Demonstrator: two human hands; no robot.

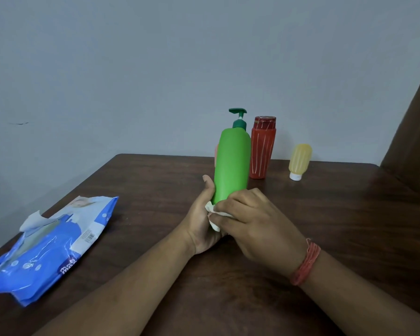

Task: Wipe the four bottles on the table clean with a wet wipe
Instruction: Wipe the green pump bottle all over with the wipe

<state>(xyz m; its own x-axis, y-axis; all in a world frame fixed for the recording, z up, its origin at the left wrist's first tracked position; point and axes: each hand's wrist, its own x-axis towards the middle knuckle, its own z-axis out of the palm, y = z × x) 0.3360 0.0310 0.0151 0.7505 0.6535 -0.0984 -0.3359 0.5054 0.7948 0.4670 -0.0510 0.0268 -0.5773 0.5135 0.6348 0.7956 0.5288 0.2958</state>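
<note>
Head view: green pump bottle (231,163) stands at centre, its long axis leaning a little toward 1 o'clock, pump at the top and base buried between both hands. Left hand (203,221) cups the base from the 9 o'clock side, fingers curled round it, thumb lying up the wall. Right hand (255,224) closes in from 3 o'clock and pinches the white wet wipe (215,215) against the bottom of the bottle; it is the working hand. All bare green wall lies toward 12 o'clock of the wipe, so I judge the coming stroke must run up along that axis.

Red bottle (262,147) stands just behind, toward 1 o'clock, the yellow bottle (298,161) farther toward 2 o'clock, cap down. A pink sliver (216,154) shows at the green bottle's left edge, perhaps the fourth bottle. Blue wipes pack (51,243) lies open at 8 o'clock on the table (337,226).
</note>
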